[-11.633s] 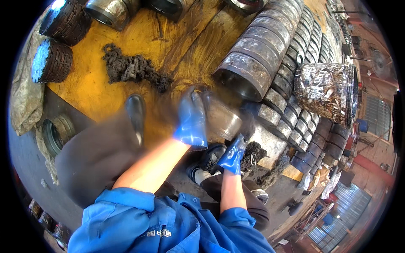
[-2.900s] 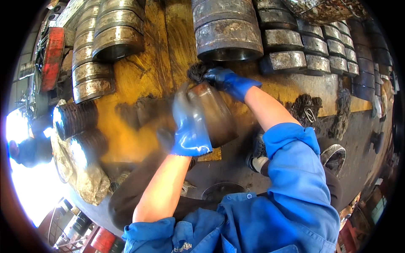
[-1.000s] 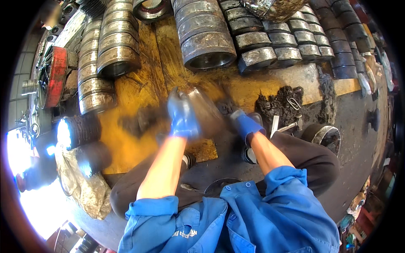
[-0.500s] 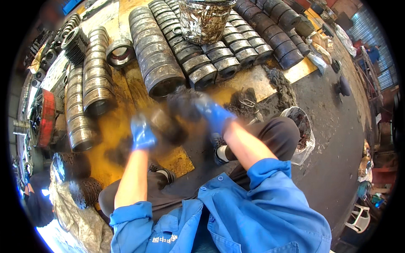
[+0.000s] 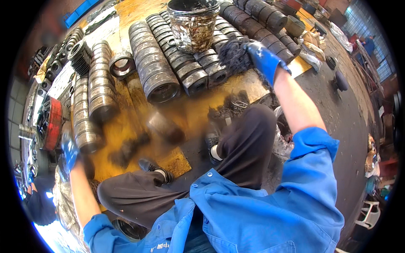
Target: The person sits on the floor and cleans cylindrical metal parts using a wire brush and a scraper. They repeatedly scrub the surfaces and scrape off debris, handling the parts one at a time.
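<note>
My right hand [image 5: 265, 60], in a blue glove, is closed on a dark, shaggy wad of rag [image 5: 234, 55]. It holds the wad over the right-hand rows of metal rings, just right of a grimy bucket [image 5: 192, 31]. Far to the left, my gloved left hand [image 5: 70, 151] looks empty with its fingers apart, though they are partly blurred. It is beside the lower end of the leftmost row of rings [image 5: 86, 133]. Between my hands, a single metal ring [image 5: 164, 126] lies on the yellow board [image 5: 179, 164]. A dark clump [image 5: 128, 149] lies left of that ring.
Long rows of dark metal rings [image 5: 154, 63] stretch away ahead. A red-rimmed ring [image 5: 54, 122] stands at the left. Another dark heap [image 5: 230, 105] lies before my right knee. A plastic bag [image 5: 283, 137] is partly hidden by that knee. A white chair [image 5: 369, 214] stands at far right.
My right hand has carried the rag up and right, from the thick row's near end to beside the bucket. My left hand has left the single ring and swung far left.
</note>
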The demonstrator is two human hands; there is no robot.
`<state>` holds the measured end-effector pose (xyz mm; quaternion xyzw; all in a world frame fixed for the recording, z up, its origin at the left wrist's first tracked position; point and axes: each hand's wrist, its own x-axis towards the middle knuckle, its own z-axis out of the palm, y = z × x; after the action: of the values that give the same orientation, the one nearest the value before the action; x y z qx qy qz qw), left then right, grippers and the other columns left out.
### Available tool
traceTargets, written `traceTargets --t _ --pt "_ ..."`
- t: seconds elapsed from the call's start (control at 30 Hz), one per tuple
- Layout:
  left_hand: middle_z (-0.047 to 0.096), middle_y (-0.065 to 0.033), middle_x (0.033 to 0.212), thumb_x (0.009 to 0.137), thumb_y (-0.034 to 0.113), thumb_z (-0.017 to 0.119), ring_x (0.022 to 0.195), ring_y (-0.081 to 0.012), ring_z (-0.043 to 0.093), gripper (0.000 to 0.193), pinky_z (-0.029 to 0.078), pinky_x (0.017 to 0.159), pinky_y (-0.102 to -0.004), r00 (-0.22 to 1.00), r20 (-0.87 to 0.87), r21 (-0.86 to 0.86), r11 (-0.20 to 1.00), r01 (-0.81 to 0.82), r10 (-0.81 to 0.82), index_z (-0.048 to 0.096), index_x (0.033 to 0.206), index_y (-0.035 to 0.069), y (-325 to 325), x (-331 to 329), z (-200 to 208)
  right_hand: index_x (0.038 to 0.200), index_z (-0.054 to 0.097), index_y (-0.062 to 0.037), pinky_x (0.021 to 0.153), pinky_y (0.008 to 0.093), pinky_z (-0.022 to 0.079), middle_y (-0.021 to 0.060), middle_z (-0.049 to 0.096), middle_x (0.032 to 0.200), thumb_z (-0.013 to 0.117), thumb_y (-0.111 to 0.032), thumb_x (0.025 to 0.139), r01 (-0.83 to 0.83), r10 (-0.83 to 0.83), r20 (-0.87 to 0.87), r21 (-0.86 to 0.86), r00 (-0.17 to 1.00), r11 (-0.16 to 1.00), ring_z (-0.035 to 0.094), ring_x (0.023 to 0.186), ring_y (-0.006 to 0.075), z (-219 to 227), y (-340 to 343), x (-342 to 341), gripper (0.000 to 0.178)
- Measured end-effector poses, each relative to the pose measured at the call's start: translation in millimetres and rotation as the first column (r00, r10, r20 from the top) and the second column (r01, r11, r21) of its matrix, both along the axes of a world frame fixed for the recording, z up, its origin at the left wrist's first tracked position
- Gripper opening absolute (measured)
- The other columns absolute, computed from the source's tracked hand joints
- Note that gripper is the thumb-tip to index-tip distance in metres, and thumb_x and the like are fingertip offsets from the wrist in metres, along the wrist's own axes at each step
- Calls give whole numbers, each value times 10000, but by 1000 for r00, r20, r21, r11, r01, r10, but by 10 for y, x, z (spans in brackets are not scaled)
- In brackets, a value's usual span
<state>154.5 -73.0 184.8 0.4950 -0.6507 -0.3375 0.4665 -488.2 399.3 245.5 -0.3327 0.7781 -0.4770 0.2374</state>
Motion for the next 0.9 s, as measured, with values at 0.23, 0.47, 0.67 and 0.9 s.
traceTargets --t 0.23,0.47,0.67,0.9 --pt "587 -193 1439 1074 323 489 1319 -307 569 494 436 1128 -394 951 224 127 962 -243 211 547 1437 -8 655 624 -788 1117 707 -26 780 451 574 163 752 992 696 -395 923 753 -522 -661 100 539 651 716 886 304 -690 788 -1541 417" --pt "574 -206 1447 1053 302 528 1315 -324 570 506 440 1127 -409 894 419 475 801 -365 159 524 1450 -12 1878 984 -1955 1193 717 -78 676 383 554 113 740 914 620 -392 985 732 -677 -281 320 680 602 688 760 223 -777 1553 -1620 390" --pt "563 -218 1454 1036 284 561 1311 -338 571 523 444 1126 -422 876 469 586 701 -406 115 503 1461 -15 2611 1247 -2322 1225 720 -110 634 349 548 78 732 862 626 -418 976 631 -543 -380 163 749 758 672 696 170 -564 448 -1450 408" --pt "550 -231 1461 1016 263 600 1307 -355 573 552 449 1125 -438 836 526 509 730 -457 157 480 1474 -19 2908 1640 -2034 1060 715 -26 640 288 525 30 695 836 613 -213 994 -174 115 -362 -134 925 976 624 751 98 -990 -1488 -31 223"
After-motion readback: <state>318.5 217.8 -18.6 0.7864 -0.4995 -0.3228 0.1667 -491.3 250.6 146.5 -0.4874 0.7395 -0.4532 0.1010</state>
